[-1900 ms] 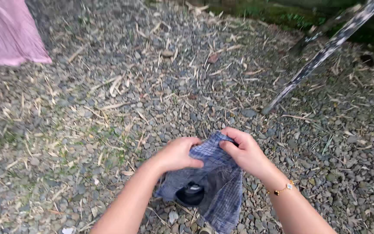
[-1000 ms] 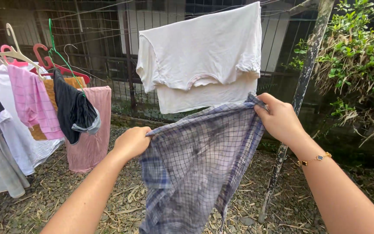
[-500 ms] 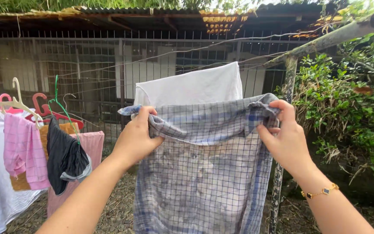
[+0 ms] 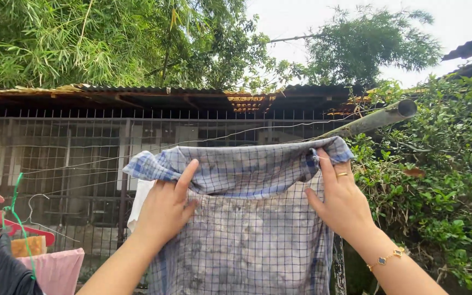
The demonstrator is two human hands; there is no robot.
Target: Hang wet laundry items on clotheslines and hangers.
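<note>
We see no packages, labels, signs or screens anywhere in this view.

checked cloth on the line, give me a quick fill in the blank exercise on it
1. Both hands, left hand and right hand, grip the checked cloth near its ____ edge.
2. The bracelet sits on the ____ wrist.
3. The red hanger hangs to the ____ of the cloth.
4. The ring is ____ in colour.

Missing words: top; right; left; gold
</note>
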